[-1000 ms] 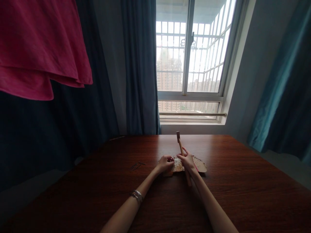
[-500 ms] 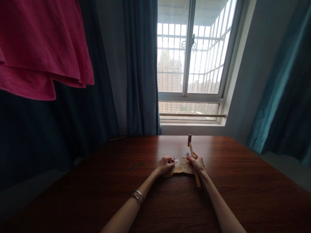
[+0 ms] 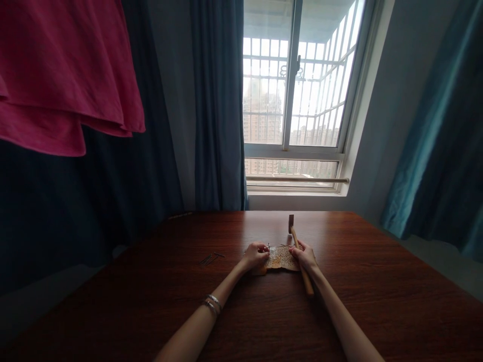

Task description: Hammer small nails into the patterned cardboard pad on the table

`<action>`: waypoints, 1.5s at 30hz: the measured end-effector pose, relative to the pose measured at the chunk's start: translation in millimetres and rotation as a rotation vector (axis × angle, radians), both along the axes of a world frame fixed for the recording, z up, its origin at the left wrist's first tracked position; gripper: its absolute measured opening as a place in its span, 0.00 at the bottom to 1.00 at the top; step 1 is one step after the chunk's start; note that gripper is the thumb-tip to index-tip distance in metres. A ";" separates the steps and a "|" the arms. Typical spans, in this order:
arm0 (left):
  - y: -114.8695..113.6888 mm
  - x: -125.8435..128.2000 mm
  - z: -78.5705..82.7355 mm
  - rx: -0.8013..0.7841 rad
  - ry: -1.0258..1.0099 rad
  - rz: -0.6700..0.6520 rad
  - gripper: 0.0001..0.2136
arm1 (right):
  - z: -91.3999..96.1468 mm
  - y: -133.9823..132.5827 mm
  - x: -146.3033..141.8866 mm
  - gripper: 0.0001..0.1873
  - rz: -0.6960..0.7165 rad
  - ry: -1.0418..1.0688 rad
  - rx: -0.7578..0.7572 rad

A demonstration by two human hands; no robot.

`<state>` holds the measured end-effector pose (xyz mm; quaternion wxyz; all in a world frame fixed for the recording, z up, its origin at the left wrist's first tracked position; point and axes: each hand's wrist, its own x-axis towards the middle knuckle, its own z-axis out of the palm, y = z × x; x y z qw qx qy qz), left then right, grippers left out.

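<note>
My left hand [image 3: 257,255] is closed at the left part of a thin, light sheet with many dark spots or holes [image 3: 285,259]. Its fingertips pinch a small nail [image 3: 269,246] that stands upright there. A wooden-handled hammer [image 3: 300,256] is gripped in my right hand [image 3: 305,254], over the sheet's right part. The hammer head points away from me, above the table, and the handle's end sticks out towards me. Under the sheet, by my left hand, a corner of a wooden block [image 3: 260,271] shows; the rest is hidden.
Several loose nails [image 3: 212,258] lie left of my left hand on the dark red-brown table [image 3: 249,322]. Beyond the table's far edge are a barred window [image 3: 292,100] and blue curtains [image 3: 219,105]. Pink cloth [image 3: 68,75] hangs at the upper left.
The hammer head has dropped a little and shifted slightly left, with my right hand still around the handle. My left hand stays almost in place with the nail.
</note>
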<state>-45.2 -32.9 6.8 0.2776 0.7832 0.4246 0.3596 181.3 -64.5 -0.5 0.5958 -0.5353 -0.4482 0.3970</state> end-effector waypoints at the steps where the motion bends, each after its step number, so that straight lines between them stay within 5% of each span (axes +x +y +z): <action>1: -0.1 0.0 0.1 -0.006 0.000 0.003 0.08 | 0.1 -0.3 0.1 0.26 0.002 0.003 -0.005; 23: 3.2 -1.4 -1.8 0.044 0.002 -0.034 0.08 | 31.9 -26.6 -7.1 0.26 -0.068 -0.209 -0.066; 37: 3.6 -2.2 2.3 0.047 0.017 -0.072 0.07 | 14.6 -17.0 2.5 0.24 0.003 -0.103 -0.078; 45: 2.7 -1.9 1.8 0.035 0.025 -0.057 0.08 | 23.8 -26.2 -4.0 0.19 0.000 -0.059 -0.063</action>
